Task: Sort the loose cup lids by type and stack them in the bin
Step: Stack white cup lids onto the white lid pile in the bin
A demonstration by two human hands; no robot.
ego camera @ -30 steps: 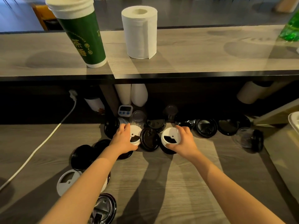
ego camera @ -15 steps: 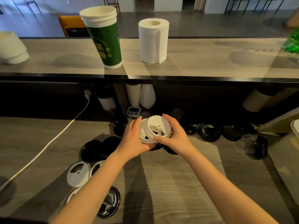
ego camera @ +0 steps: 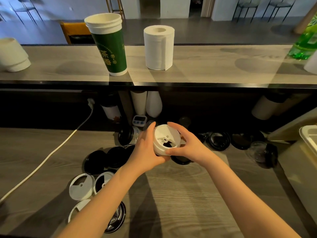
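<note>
Editor: Counter (ego camera: 188, 194) first. What lies across it?

Photographer: Wood grain, strewn with lids. Above it, a ledge (ego camera: 205, 66) carries a green paper cup stack (ego camera: 109, 48) and a paper roll (ego camera: 158, 48), both standing upright.

Editor: And the hands?

Photographer: Two bare arms reach in. The left grip (ego camera: 145, 150) cups a stack of white lids (ego camera: 165, 138) from the left, fingers curled round its side. The right grip (ego camera: 188, 146) pinches the same stack from the right, thumb on the near rim. The stack is held up off the counter, its top tilted toward the camera.

Editor: Loose ones?

Photographer: Black lids (ego camera: 97, 162) lie beside the left forearm, with more along the back at right. Three loose white lids (ego camera: 81, 186) sit nearer the left edge. A small timer (ego camera: 139, 120) stands at the back.
</note>
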